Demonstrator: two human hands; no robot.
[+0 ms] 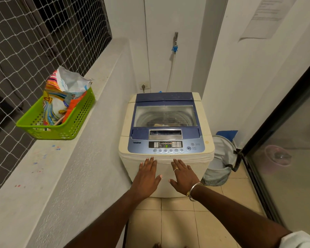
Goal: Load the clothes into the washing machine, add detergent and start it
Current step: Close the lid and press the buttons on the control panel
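Observation:
A cream top-loading washing machine (206, 122) with a blue lid (165, 99) stands ahead, its lid down. Clothes show dimly through the lid's window (165, 116). The control panel (166, 144) has a lit green display. My left hand (147, 176) and my right hand (183, 174) are held flat, fingers spread, in front of the machine's front edge, holding nothing. An opened detergent bag (61, 97) stands in a green plastic basket (79, 115) on the ledge to the left.
A grey laundry hamper (220, 158) stands on the tiled floor right of the machine. A glass sliding door (284, 149) runs along the right. The concrete ledge (48, 167) has netting behind it. A tap (175, 42) and hose are on the back wall.

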